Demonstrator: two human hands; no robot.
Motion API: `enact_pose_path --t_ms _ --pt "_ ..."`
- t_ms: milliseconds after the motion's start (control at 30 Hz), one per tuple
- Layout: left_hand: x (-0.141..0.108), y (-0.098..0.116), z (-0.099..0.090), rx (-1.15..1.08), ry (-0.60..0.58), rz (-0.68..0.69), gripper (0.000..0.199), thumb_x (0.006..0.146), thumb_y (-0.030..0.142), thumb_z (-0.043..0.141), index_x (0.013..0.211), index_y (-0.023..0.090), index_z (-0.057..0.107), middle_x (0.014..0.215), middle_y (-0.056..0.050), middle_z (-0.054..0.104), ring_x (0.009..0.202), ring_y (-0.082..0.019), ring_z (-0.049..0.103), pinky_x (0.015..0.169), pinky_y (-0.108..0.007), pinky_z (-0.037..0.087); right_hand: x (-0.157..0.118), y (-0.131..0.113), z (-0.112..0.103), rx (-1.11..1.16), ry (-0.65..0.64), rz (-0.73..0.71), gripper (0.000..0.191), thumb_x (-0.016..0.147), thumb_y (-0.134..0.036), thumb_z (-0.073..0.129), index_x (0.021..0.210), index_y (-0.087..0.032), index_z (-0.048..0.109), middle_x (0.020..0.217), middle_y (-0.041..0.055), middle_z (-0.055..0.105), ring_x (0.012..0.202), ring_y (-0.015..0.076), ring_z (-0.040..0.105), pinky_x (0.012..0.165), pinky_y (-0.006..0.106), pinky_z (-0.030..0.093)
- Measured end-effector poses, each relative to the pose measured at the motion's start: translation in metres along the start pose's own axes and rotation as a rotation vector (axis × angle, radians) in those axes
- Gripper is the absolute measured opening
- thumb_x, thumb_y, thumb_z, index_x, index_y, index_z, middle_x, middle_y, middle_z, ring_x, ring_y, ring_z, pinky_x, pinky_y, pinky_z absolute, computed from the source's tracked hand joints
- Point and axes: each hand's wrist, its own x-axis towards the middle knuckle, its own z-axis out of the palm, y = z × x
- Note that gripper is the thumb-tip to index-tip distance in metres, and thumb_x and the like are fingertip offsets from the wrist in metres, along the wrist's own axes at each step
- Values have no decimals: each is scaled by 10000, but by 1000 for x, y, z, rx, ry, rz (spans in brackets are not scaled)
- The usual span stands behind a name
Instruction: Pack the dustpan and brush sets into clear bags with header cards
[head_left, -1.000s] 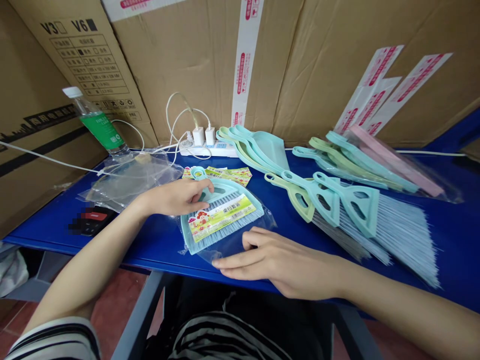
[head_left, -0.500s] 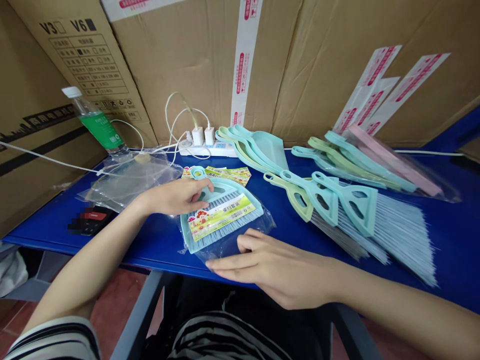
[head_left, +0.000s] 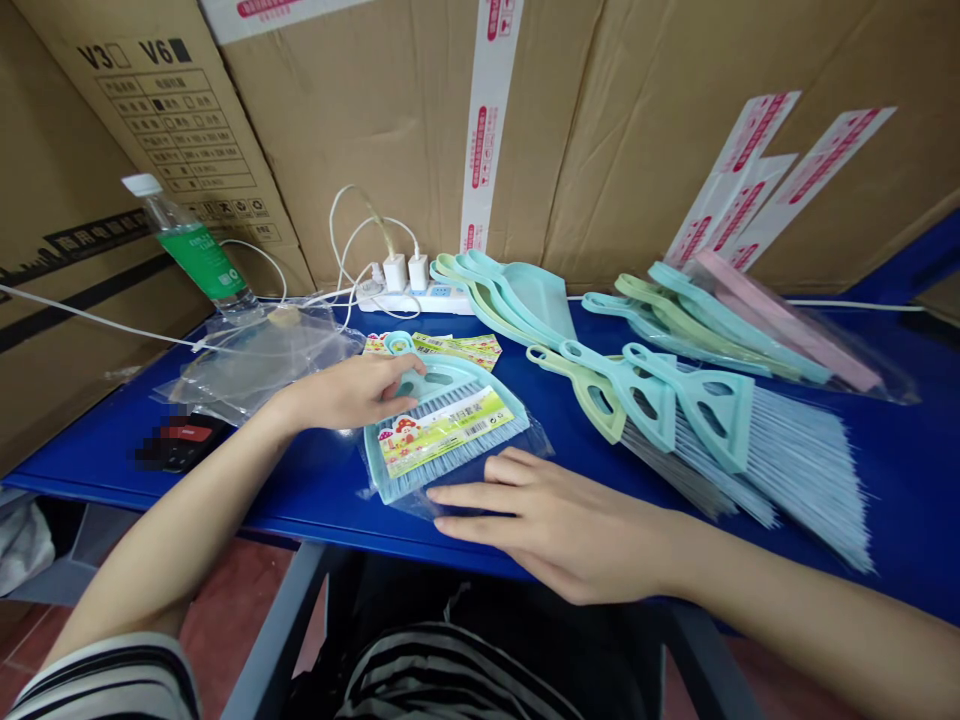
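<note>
Two hands at a teal dustpan (head_left: 446, 373): left hand (head_left: 349, 392) clasping its handle (head_left: 397, 343), right hand (head_left: 562, 530) lying open on the clear bag (head_left: 412, 510).

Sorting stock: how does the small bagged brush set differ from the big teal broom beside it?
The small brush set carries a printed label; the teal broom shows none. Its bristles are far shorter than the broom's. The left hand touches the set, not the broom. Both are pale teal with grey-blue bristles.
</note>
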Motion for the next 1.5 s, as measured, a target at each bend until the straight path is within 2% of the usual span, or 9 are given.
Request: enact_pose_path --t_ms 133,267,400,500,600,767,1000,1300,1500 --pt "-1 3 -2 192 -3 -153 486 942 460 397 1296 147 513 709 -42 645 701 -221 632 648 -306 432 2 0 4 -9 1 -14 606 820 -16 440 1408 -130 530 1472 50 533 925 234 498 851 410 447" --pt "0 2 -1 274 30 -226 506 955 496 375 1325 177 504 764 -65 691 784 -251 680 663 -315 453 3 -2 4 2 13 -35 586 840 -30 436 1412 -120 526 1475 33 531 1008 248 476 917 409 437" --pt "0 3 0 303 1 -271 528 955 500 369 1369 189 475 825 -83 719 815 -262 693 679 -320 464 -3 3 -3 -65 116 4 478 922 -96 437 1375 -177 567 1417 66 583 1087 252 500 945 414 447" --pt "-1 3 1 333 -36 -317 575 959 498 348 1435 180 403 896 -110 732 851 -279 698 707 -334 470 -11 15 -9 -188 181 128 436 952 -153 458 1376 -192 551 1372 111 601 1156 271 534 958 467 461" --pt "-1 2 0 345 -72 -320 607 966 503 319 1472 170 357 950 -136 734 874 -287 698 732 -345 473 -17 27 -12 -292 244 313 410 971 -290 474 1355 -171 559 1284 151 636 1107 310 583 902 499 503" --pt "0 2 0 360 -87 -317 613 969 496 310 1484 164 338 967 -138 740 878 -278 697 737 -333 475 -20 33 -15 -147 252 524 496 997 -472 380 1335 -160 565 1120 149 679 996 311 648 815 481 536" --pt "1 5 1 389 -85 -281 593 979 455 319 1477 132 343 1018 -159 732 934 -295 696 742 -339 475 -18 36 -14 66 251 581 430 950 -329 472 1357 -216 555 932 65 653 778 206 630 692 343 503" --pt "1 1 0 393 -64 -218 557 984 430 315 1482 182 352 1034 -132 738 928 -271 697 735 -327 474 -13 23 -14 123 167 564 447 922 -181 505 1366 -203 551 726 2 600 673 178 578 606 292 427" --pt "2 2 0 408 -44 -196 544 980 407 323 1466 167 373 1067 -131 738 954 -260 694 747 -317 481 -13 23 -12 94 193 592 468 928 -252 511 1394 -212 523 897 54 644 781 212 614 676 336 475"
